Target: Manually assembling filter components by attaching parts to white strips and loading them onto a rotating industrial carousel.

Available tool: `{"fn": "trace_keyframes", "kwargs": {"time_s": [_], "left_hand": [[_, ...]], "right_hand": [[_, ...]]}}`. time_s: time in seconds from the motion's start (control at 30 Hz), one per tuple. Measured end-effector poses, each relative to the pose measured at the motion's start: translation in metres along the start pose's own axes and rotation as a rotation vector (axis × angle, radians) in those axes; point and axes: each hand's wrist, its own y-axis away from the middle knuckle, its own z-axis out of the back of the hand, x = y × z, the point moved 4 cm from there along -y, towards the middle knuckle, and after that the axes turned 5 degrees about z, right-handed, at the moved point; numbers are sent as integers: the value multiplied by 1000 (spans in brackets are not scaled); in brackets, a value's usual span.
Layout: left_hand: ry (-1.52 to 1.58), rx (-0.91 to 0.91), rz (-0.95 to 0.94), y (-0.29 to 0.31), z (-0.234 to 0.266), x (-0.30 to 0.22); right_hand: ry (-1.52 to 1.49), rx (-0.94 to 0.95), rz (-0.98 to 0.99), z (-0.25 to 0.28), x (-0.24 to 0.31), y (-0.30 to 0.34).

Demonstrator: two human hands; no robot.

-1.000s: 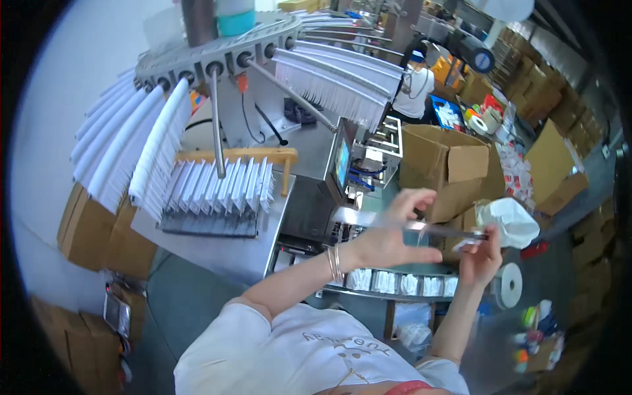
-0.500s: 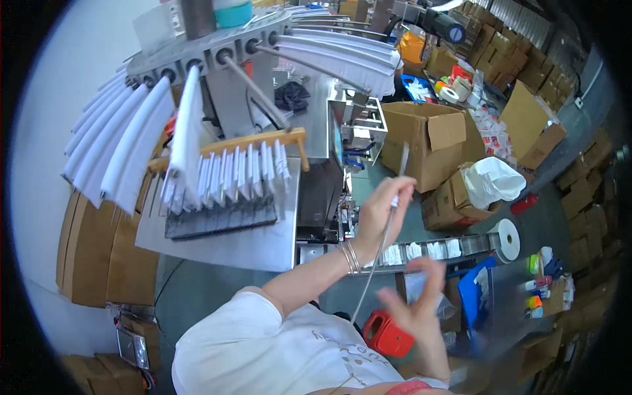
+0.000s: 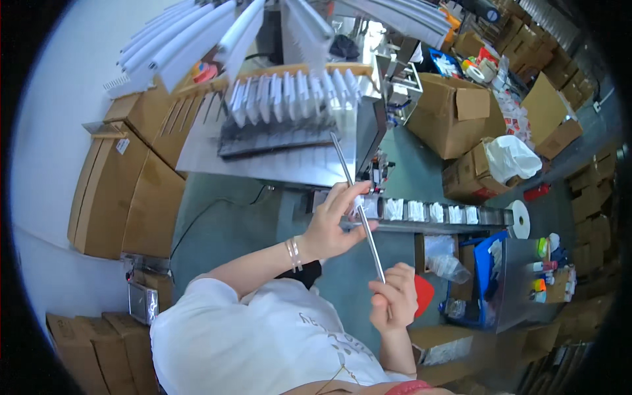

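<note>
A thin metal rod [image 3: 368, 240] slants between my two hands. My right hand [image 3: 397, 299] is closed around its near end. My left hand [image 3: 332, 224], with two bracelets on the wrist, is beside the upper part of the rod. Its thumb and fingers are apart in a loose curve, and the rod crosses between their tips. A small whitish bit [image 3: 359, 207] shows on the rod there; what it is I cannot make out. Beyond the rod's far end, a row of white rolled sleeves [image 3: 289, 95] stands at a dark block [image 3: 273, 138] on a metal table [image 3: 263, 170].
White sleeves hang from rods of a machine [image 3: 240, 29] above the table. A conveyor [image 3: 428, 227] carrying white pieces runs right toward a white roll [image 3: 519, 219]. Large cartons [image 3: 99, 191] stand at left, more cartons [image 3: 447, 112] at right. A red stool [image 3: 423, 295] is by my right hand.
My view has shifted, so the table appears lower and further right. My right hand, spread and off the rod before, now grips its near end. My left hand's fingers have loosened from the rod.
</note>
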Motion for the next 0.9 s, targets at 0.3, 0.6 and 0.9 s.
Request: {"fn": "trace_keyframes", "kwargs": {"time_s": [0.3, 0.6, 0.9], "left_hand": [[43, -79, 90, 59, 155, 80], [500, -326, 480, -73, 268, 200], [888, -187, 477, -118, 256, 225]], "right_hand": [[-346, -283, -273, -81, 41, -6], [-90, -301, -286, -192, 87, -53], [175, -258, -404, -242, 104, -97]]}}
